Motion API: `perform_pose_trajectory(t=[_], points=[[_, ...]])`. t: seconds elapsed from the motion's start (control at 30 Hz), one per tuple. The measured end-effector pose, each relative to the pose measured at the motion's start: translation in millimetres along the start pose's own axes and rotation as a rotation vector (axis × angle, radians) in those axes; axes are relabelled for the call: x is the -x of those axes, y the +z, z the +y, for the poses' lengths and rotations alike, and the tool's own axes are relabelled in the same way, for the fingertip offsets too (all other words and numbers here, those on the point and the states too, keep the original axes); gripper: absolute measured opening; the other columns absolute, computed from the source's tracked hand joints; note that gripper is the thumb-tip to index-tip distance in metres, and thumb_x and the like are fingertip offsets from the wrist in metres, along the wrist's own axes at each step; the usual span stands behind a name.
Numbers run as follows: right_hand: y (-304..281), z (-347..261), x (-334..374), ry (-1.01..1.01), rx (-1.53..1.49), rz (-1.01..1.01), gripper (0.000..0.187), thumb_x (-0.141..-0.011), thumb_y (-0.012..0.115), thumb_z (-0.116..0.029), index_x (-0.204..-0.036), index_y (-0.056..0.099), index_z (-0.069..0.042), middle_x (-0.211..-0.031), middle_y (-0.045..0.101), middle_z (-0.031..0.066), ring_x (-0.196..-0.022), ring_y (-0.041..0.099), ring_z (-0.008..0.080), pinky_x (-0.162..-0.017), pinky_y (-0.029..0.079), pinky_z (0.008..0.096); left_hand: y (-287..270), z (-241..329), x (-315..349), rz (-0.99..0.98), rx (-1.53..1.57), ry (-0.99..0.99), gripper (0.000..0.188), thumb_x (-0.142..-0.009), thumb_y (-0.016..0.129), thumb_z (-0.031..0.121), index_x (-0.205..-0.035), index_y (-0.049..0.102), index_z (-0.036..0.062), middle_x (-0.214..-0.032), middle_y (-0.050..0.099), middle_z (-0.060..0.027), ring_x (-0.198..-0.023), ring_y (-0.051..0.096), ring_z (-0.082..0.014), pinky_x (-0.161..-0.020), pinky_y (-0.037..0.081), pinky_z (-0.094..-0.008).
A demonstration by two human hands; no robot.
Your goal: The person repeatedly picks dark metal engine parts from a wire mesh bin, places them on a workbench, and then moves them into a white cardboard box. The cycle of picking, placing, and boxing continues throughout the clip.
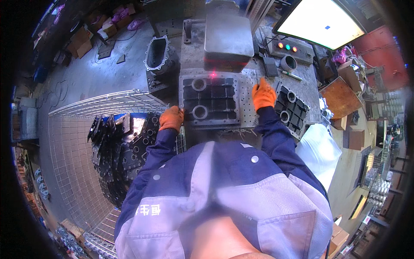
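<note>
Left hand (171,119): gloved, fingers curled at the left edge of the ribbed plate (219,102); clamping cannot be determined. Right hand (264,96): partly curled, right of the plate; grip likewise indeterminate. Plate lies flat on the perforated table (249,97), long axis side to side (both rings (193,112) leftward). Jacket (276,203) bears white lettering.

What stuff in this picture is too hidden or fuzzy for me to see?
All in the head view:
Left hand: its own back hides whether it grips the ribbed plate.
Right hand: its back hides what the palm touches.
Screen: glare washes it out; its blue mark is too small to make out.
Wire basket: the piled dark parts hide its bottom.
</note>
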State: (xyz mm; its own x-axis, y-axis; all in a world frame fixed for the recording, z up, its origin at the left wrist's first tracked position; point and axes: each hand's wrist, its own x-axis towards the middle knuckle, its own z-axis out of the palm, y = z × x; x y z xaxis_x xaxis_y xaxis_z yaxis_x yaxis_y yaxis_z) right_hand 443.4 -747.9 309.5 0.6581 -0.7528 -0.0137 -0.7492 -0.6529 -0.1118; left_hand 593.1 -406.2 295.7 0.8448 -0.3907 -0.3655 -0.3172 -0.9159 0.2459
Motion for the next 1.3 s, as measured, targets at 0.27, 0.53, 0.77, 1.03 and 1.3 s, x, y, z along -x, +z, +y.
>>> perform_pose_trajectory(t=[0.27, 0.53, 0.77, 1.03, 1.3], points=[[43, 62, -61, 0.051, 0.447, 0.075, 0.053, -0.097, 0.039, -0.026, -0.149, 0.037, -0.017, -0.152, 0.040, 0.0053, -0.140, 0.034, 0.0335, -0.113, 0.021, 0.0556, -20, 18, 10, 0.034, -0.147, -0.011, 0.041, -0.088, 0.060, 0.046, -0.091, 0.073, 0.0074, -0.093, 0.071, -0.0206, -0.090, 0.069, -0.0395, -0.077, 0.054, -0.0486], [23, 65, -58, 0.086, 0.251, -0.097, 0.060, -0.095, 0.039, -0.035, -0.152, 0.033, -0.018, -0.158, 0.033, 0.0052, -0.140, 0.035, 0.0305, -0.113, 0.023, 0.0560, -30, 6, 27, 0.266, -0.052, 0.052, 0.042, -0.086, 0.063, 0.045, -0.106, 0.060, 0.0079, -0.092, 0.070, -0.0171, -0.087, 0.068, -0.0384, -0.075, 0.052, -0.0493], [4, 41, 119, -0.071, -0.013, 0.447, 0.023, -0.084, 0.063, -0.022, -0.103, 0.066, -0.009, -0.096, 0.066, 0.0157, -0.093, 0.061, 0.0351, -0.083, 0.047, 0.0458, -22, 48, 53, 0.516, 0.232, 0.607, 0.037, -0.079, 0.069, 0.021, -0.112, 0.066, 0.0054, -0.091, 0.071, -0.0166, -0.084, 0.068, -0.0363, -0.078, 0.053, -0.0447], [25, 99, 345, 0.528, -0.286, -0.262, 0.033, -0.086, 0.061, -0.035, -0.098, 0.070, -0.007, -0.091, 0.069, 0.0212, -0.093, 0.064, 0.0418, -0.083, 0.050, 0.0486, 29, 164, 100, 0.282, 0.236, 1.171, 0.045, -0.070, 0.074, 0.021, -0.113, 0.066, 0.0108, -0.112, 0.066, -0.0110, -0.112, 0.059, -0.0300, -0.099, 0.044, -0.0430], [50, 152, 458, 0.940, -0.458, -0.592, 0.046, -0.086, 0.056, -0.040, -0.110, 0.071, -0.004, -0.118, 0.065, 0.0222, -0.113, 0.060, 0.0378, -0.096, 0.047, 0.0455, 88, 282, 113, 0.310, -0.090, 1.345, 0.066, -0.067, 0.077, 0.025, -0.129, 0.055, 0.0223, -0.127, 0.057, -0.0111, -0.121, 0.051, -0.0319, -0.106, 0.035, -0.0487]])
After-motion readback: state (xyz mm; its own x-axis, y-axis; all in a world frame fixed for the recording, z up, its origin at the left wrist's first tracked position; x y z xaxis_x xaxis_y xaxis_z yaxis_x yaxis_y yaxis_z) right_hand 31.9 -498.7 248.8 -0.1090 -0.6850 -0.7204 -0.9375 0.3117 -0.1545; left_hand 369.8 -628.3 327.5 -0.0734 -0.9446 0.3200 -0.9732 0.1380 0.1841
